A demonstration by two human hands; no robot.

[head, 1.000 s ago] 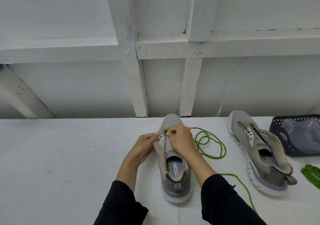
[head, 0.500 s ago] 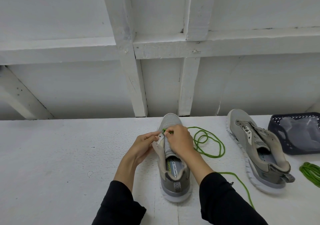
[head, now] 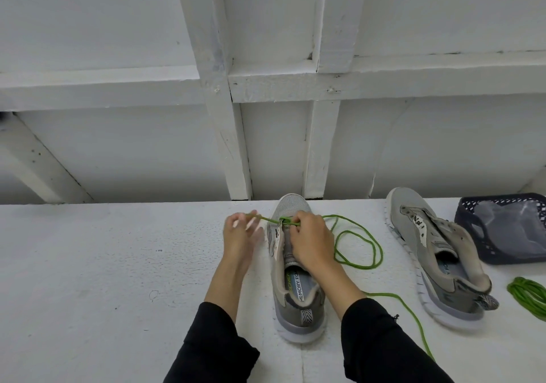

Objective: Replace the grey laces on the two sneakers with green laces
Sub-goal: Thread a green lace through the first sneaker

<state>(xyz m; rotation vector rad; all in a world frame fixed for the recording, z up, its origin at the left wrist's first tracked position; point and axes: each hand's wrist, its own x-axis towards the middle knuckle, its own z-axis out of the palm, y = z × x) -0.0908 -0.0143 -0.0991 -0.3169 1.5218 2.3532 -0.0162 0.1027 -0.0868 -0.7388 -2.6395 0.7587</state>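
Pinching the green lace (head: 267, 219) between blurred fingertips, the left hand (head: 240, 236) draws it taut leftward from the lowest eyelets of the near sneaker (head: 295, 300), which stands toe-away on the white table (head: 103, 279). The right hand (head: 310, 241) rests curled over the tongue, fingers gripping the lace there; its slack loops lie just right. A second sneaker (head: 437, 252), unlaced, sits farther right, near a dark basket (head: 472, 223) and a coiled green lace (head: 529, 294).

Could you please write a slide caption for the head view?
Left hand pulls a green lace through the near sneaker while the right hand steadies it.
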